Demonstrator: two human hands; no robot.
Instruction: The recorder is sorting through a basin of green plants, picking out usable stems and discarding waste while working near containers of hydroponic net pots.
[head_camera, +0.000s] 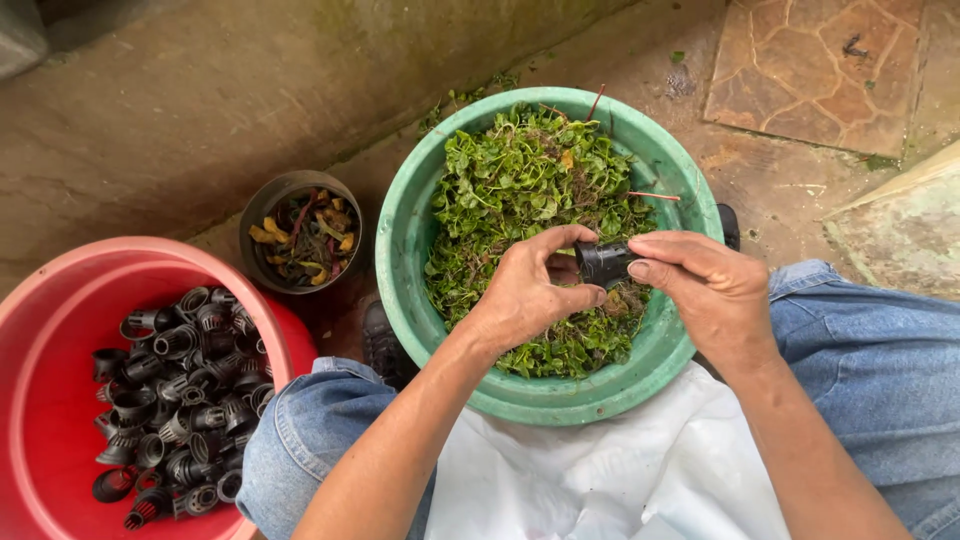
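A small black slotted pot (603, 262) is gripped between my left hand (527, 291) and my right hand (706, 287), over a green plastic basin (400, 240). The basin sits on my lap and is full of small leafy green plants with roots (520, 180). My left thumb and fingers pinch at the pot's left side. My right fingers wrap its right side. Whether anything is inside the pot is hidden by my fingers.
A red tub (40, 420) at my left holds several black slotted pots (180, 390). A small dark pot (300, 238) with yellow and brown scraps stands on the concrete ground. A white cloth (600, 470) covers my jeans (870, 370). Stone paving (810, 70) lies at the upper right.
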